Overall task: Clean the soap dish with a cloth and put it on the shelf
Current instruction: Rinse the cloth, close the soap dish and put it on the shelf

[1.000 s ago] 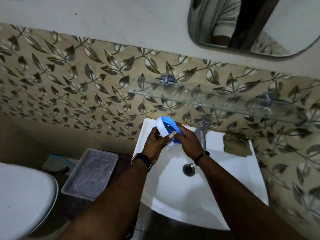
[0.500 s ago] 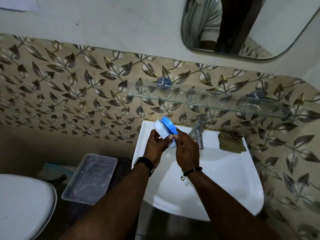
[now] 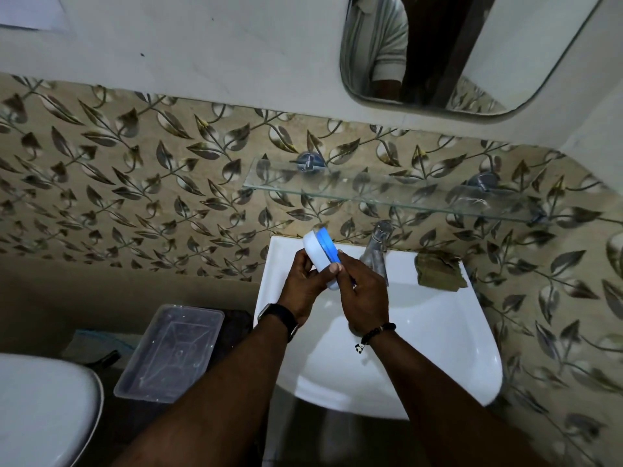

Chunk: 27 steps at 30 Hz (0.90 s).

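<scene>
— Leaf-patterned tiles back a white basin, with the glass shelf above it on the far wall. Where's the soap dish?

— The soap dish is held over the basin's far left corner, tipped on edge. Left hand clamps its white shell; right hand pinches the blue rim.

— Handling?

— Probably light, stiff plastic, perhaps slick; grip both long edges. A brownish cloth lies right of the tap.
</scene>
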{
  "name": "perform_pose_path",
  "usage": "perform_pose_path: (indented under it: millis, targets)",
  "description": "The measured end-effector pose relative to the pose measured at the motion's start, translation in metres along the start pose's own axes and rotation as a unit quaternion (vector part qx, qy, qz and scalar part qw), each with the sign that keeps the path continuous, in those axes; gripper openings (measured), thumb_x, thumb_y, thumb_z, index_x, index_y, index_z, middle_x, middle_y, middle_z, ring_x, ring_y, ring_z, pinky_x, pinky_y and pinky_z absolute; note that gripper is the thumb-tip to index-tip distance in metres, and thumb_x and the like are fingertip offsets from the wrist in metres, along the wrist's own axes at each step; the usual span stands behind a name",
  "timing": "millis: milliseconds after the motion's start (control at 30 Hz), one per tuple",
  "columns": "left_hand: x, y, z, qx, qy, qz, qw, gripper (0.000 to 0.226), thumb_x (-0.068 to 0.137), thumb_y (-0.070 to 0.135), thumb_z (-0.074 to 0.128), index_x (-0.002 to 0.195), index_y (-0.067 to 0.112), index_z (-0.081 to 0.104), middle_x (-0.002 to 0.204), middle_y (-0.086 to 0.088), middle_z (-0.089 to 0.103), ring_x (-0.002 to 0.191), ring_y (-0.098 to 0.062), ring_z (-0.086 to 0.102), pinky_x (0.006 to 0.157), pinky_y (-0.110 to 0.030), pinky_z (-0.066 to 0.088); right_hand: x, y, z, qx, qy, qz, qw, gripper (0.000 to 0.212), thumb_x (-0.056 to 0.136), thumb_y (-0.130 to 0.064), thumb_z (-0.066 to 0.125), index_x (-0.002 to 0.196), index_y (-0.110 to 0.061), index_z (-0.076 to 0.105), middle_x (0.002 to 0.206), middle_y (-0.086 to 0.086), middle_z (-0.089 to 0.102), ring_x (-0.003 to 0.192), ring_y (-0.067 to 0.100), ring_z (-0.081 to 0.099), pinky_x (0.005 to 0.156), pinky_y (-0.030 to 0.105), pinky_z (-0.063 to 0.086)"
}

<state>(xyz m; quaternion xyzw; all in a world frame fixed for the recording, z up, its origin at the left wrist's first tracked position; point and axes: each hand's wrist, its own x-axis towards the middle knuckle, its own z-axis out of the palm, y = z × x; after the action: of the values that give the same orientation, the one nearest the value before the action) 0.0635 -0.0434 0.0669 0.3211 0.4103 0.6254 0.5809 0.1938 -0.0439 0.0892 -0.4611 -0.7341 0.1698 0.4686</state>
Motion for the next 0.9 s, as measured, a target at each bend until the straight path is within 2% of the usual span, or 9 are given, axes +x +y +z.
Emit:
perform_pose_path:
  millis: [67,167,300,400,467,633,767,900]
  targets:
    - [-0.001,0.001,0.000,0.004,-0.009,-0.005,1.000,0.059,0.078,0.013,0.079,0.131,0.014,0.053,0.129,-0.016,0.061,0.117,-0.037,0.062,0.096,-0.051,0.054,0.000,0.002,-0.003,0.012,-0.012,0.002,1.000,0.033,0.098,-0.021,0.054,0.126,-0.011,0.067,0.122,0.000,0.070,0.111,0.006,0.063,0.097,0.012,0.046]
    - [-0.003,0.001,0.002,-0.001,-0.017,-0.018,1.000,0.060,0.078,0.014,0.079,0.132,0.014,0.054,0.132,-0.019,0.059,0.119,-0.039,0.061,0.094,-0.052,0.055,0.001,0.005,-0.008,0.047,-0.030,0.016,0.998,0.033,0.096,-0.024,0.054,0.124,-0.013,0.069,0.121,-0.010,0.067,0.113,-0.001,0.061,0.096,0.026,0.053]
    - [-0.004,0.004,0.001,-0.022,-0.029,-0.041,0.999,0.062,0.079,0.017,0.077,0.135,0.011,0.052,0.134,-0.022,0.058,0.119,-0.038,0.061,0.092,-0.054,0.055,0.006,0.015,-0.019,0.086,-0.070,0.026,0.994,0.031,0.095,-0.024,0.064,0.125,-0.021,0.067,0.126,-0.009,0.064,0.121,0.009,0.057,0.093,0.041,0.055]
    - [-0.004,0.006,0.000,-0.021,-0.034,-0.041,0.998,0.063,0.079,0.017,0.075,0.137,0.010,0.050,0.130,-0.022,0.061,0.114,-0.036,0.064,0.093,-0.053,0.055,0.011,0.022,-0.030,0.164,-0.178,0.112,0.964,0.055,0.088,-0.025,0.074,0.138,-0.035,0.054,0.135,-0.009,0.058,0.127,0.007,0.054,0.095,0.034,0.054]
    - [-0.004,0.006,0.000,-0.005,-0.032,-0.031,0.999,0.063,0.079,0.016,0.074,0.136,0.007,0.050,0.130,-0.026,0.059,0.117,-0.041,0.061,0.098,-0.055,0.051,0.013,0.026,-0.036,0.205,-0.221,0.155,0.941,0.071,0.080,-0.023,0.082,0.141,-0.039,0.049,0.132,-0.005,0.062,0.124,0.004,0.057,0.091,0.027,0.054]
    - [-0.004,0.006,-0.002,0.027,-0.057,-0.033,0.997,0.064,0.080,0.013,0.072,0.139,0.007,0.048,0.133,-0.028,0.057,0.125,-0.047,0.053,0.105,-0.063,0.043,0.012,0.030,-0.040,0.220,-0.217,0.166,0.937,0.082,0.068,-0.031,0.089,0.140,-0.037,0.050,0.127,0.000,0.066,0.121,0.009,0.061,0.089,0.035,0.059]
    - [-0.006,0.008,-0.002,0.036,-0.081,-0.036,0.995,0.061,0.083,0.011,0.070,0.140,0.007,0.048,0.133,-0.024,0.060,0.123,-0.043,0.057,0.105,-0.060,0.044,0.010,0.031,-0.040,0.198,-0.191,0.144,0.951,0.077,0.071,-0.029,0.088,0.138,-0.041,0.052,0.125,-0.003,0.066,0.120,0.009,0.060,0.086,0.030,0.058]
    - [-0.008,0.010,-0.002,0.054,-0.099,-0.039,0.993,0.066,0.080,0.018,0.075,0.140,0.009,0.048,0.134,-0.022,0.060,0.124,-0.041,0.057,0.104,-0.056,0.046,0.009,0.032,-0.040,0.189,-0.194,0.122,0.955,0.069,0.075,-0.030,0.085,0.136,-0.042,0.055,0.127,-0.008,0.065,0.122,0.012,0.060,0.087,0.038,0.060]
